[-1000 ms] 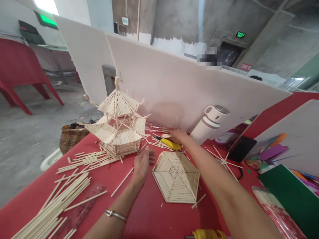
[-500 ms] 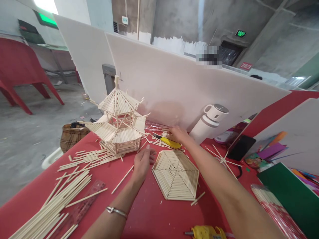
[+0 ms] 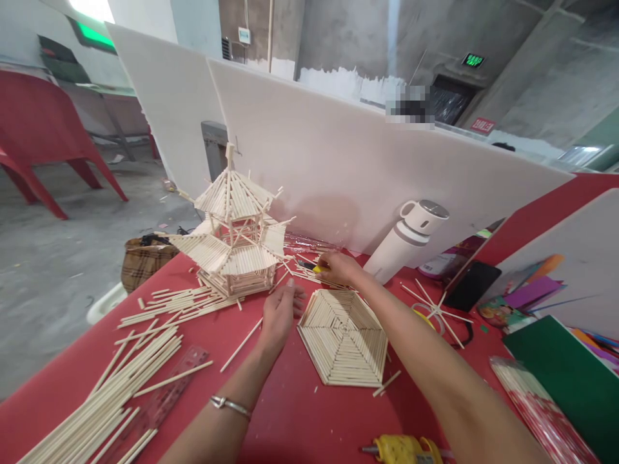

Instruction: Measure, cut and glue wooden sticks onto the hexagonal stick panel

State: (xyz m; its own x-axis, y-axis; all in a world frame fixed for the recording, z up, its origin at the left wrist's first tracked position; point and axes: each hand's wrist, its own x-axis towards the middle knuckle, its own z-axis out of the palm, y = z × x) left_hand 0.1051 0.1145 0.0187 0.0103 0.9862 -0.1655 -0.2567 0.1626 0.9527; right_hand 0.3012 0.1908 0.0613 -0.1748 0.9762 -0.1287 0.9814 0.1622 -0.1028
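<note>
My right hand (image 3: 339, 267) is closed on a yellow utility knife (image 3: 316, 269) at the back of the table; its palm and fingers hide most of the handle. Short wooden sticks (image 3: 305, 275) lie around that knife. Holding nothing, my left hand (image 3: 279, 314) rests with fingers loosely apart, between the stick pagoda (image 3: 242, 258) and a hexagonal panel of sticks (image 3: 343, 338). The panel lies flat on the red table (image 3: 285, 412), below my right forearm.
Long sticks (image 3: 116, 380) and a clear ruler (image 3: 176, 386) lie at left. A yellow glue gun (image 3: 399, 449) is at the front edge. On the right are a white bottle (image 3: 403, 238), a star of sticks (image 3: 438, 311), a phone (image 3: 471, 287) and a bagged stick bundle (image 3: 536, 403).
My right hand has moved down and slightly left from the sticks onto the utility knife and closed on it. My left hand stays almost where it was.
</note>
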